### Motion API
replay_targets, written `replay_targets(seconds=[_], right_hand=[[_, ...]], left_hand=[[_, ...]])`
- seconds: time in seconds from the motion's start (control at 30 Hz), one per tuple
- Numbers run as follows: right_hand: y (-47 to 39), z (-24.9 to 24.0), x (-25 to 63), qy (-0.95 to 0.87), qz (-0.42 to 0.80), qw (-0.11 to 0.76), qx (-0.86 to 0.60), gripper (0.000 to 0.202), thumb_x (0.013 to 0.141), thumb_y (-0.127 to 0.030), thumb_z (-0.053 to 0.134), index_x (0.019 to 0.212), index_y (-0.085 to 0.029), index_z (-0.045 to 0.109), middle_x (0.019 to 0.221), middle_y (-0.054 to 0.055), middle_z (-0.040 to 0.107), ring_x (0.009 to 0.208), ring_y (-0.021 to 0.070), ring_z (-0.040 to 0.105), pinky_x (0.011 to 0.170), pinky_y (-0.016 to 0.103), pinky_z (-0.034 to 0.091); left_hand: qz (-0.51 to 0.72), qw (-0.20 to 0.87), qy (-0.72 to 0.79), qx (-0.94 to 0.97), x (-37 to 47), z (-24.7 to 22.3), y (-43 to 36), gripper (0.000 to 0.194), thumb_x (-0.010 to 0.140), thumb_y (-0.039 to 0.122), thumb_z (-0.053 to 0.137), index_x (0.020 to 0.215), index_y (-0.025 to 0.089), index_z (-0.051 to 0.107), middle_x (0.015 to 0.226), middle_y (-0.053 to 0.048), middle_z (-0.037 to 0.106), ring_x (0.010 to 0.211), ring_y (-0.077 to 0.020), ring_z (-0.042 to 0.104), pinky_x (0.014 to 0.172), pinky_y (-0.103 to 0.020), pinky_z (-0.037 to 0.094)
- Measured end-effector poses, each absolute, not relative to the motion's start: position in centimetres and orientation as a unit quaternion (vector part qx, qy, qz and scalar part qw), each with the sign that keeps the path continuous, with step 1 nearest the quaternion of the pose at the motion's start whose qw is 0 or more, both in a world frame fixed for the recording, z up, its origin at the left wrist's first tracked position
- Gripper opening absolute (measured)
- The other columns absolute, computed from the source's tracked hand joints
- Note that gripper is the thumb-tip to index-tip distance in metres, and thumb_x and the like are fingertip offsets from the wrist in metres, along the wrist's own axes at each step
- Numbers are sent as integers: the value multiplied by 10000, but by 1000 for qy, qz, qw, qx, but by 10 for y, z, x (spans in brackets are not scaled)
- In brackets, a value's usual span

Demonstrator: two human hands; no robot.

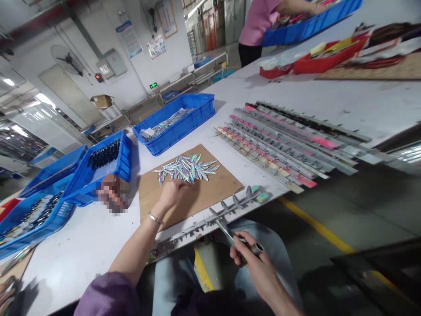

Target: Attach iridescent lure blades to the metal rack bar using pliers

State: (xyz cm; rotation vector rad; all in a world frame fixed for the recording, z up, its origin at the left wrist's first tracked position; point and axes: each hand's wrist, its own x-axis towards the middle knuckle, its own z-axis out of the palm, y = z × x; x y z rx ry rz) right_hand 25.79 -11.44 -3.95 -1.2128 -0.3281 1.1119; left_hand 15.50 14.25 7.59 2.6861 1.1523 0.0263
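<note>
The left hand reaches out over a brown cardboard sheet and rests at the near edge of a pile of shiny rainbow-coloured pieces, its fingers curled down onto them; whether it pinches one I cannot tell. A thin bracelet sits on that wrist, and a purple sleeve covers the upper arm. The pile lies on the far half of the cardboard, spread in a loose fan, and the cardboard lies flat on the white table, close to its near edge.

The right hand is held below the table edge, above the lap, with fingers closed around a slim metal tool whose tip points up toward a long metal strip with clips. That strip runs along the table's near edge, just beside the cardboard, and ends at a small green block.

Behind the cardboard stands a blue bin holding more shiny pieces. To the left, 3 more blue bins sit tilted against each other, with dark items inside. To the right of the cardboard lies a row of long metal rails, side by side, some carrying pink and yellow parts.

At the far end of the table another person in a pink top leans over a long blue tray, with red trays nearby.
</note>
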Motion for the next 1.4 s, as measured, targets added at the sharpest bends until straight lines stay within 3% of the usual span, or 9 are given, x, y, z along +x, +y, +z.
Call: replay_targets(seconds=[0.17, 0.33, 0.47, 0.6, 0.7, 0.8, 1.0, 1.17, 1.4], right_hand=[[-117, -40, 247, -156, 481, 657, -560, 613, 758, -753, 685, 1000, -197, 594, 613, 1, 632, 543, 155, 514, 553, 295, 393], [-126, -38, 239, -181, 462, 638, -589, 654, 748, -799, 651, 995, -195, 595, 609, 9, 634, 535, 172, 539, 538, 309, 409], [-133, -34, 239, -207, 451, 619, -608, 659, 764, -812, 622, 994, -195, 597, 613, 17, 636, 542, 182, 554, 556, 327, 429], [-132, -29, 237, -216, 452, 621, -603, 632, 781, -791, 627, 1001, -199, 592, 634, 22, 645, 553, 183, 555, 570, 332, 420], [-128, -26, 231, -194, 470, 638, -578, 593, 792, -756, 656, 1001, -206, 584, 650, 16, 648, 567, 173, 543, 577, 319, 411], [-125, -25, 223, -138, 497, 668, -536, 511, 821, -698, 676, 967, -220, 570, 654, -3, 630, 578, 149, 517, 571, 287, 379], [-122, -23, 216, -98, 507, 692, -505, 440, 840, -637, 691, 911, -224, 556, 645, -11, 613, 580, 136, 511, 561, 263, 365], [-112, -27, 215, -250, 403, 634, -611, 449, 931, -643, 537, 1063, -214, 558, 714, 32, 673, 631, 198, 616, 639, 323, 476], [-112, -38, 212, -514, 31, 379, -769, 247, 1027, -303, 455, 1190, -194, 605, 856, 89, 738, 768, 252, 705, 651, 335, 444]], left_hand=[[-55, 21, 458, 887, 173, 71, 185, 158, 914, 254, 634, 907, 132, 735, 923, -122, 749, 909, -241, 712, 837, -319, 548], [-61, -32, 466, 882, 158, 65, 170, 261, 969, 138, 453, 1084, 56, 673, 978, -220, 722, 962, -285, 723, 880, -400, 548], [-56, -27, 443, 894, 116, 88, 162, 222, 928, 131, 477, 993, 114, 689, 897, -163, 736, 876, -259, 723, 815, -339, 537], [10, 56, 355, 933, 86, 102, 159, 162, 845, 109, 546, 796, 182, 682, 797, -62, 716, 763, -184, 677, 736, -253, 478], [78, 132, 358, 921, 79, 89, 154, 125, 795, 104, 573, 779, 184, 668, 677, -5, 644, 628, -139, 596, 640, -232, 418], [132, 192, 411, 881, 72, 64, 148, 96, 786, 158, 591, 857, 173, 654, 601, 45, 553, 553, -116, 519, 565, -219, 359], [223, 327, 418, 818, 50, 34, 138, 397, 819, 252, 580, 1202, 145, 569, 636, 84, 488, 572, -113, 509, 587, -222, 404], [317, 269, 401, 816, 58, 45, 129, 484, 914, 327, 569, 1360, 155, 492, 748, 51, 519, 634, -116, 541, 656, -244, 464], [266, 146, 317, 898, 67, 43, 129, 369, 926, 252, 541, 1288, 191, 578, 793, 11, 618, 756, -137, 606, 793, -271, 499]])
